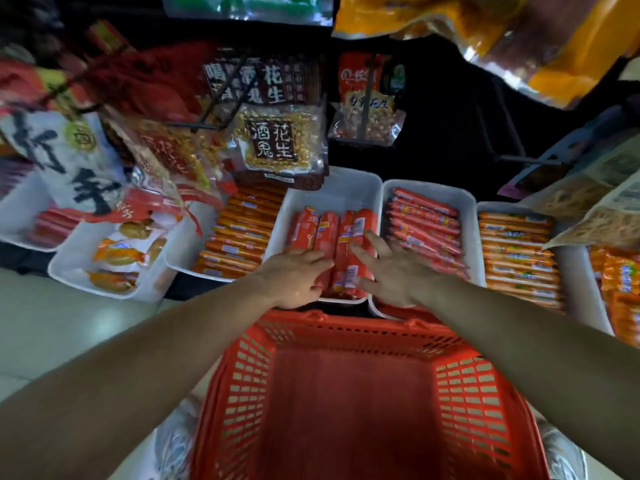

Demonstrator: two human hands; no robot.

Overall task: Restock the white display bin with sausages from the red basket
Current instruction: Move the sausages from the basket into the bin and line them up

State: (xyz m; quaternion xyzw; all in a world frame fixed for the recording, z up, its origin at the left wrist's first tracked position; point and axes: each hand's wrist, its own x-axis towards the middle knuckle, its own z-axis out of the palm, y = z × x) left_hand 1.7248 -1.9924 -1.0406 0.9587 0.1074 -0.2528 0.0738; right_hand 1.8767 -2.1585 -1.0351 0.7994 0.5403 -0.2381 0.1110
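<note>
The white display bin point(349, 188) sits in the middle of the shelf row and holds several thick red sausages point(356, 226) lying lengthwise. My left hand point(294, 275) rests flat on the sausages at the bin's near left, fingers spread. My right hand point(391, 268) lies on the sausages at the near right, fingers apart and pressing down. Neither hand is wrapped around a sausage. Below my arms the red basket point(346, 393) stands with nothing visible inside it.
A white bin of thin red sausages point(426, 230) stands just right, then a bin of orange sticks point(516, 254). Left are a bin of orange sticks point(239, 233) and a tray of snack packs point(117, 258). Hanging peanut bags point(277, 140) overhang the back.
</note>
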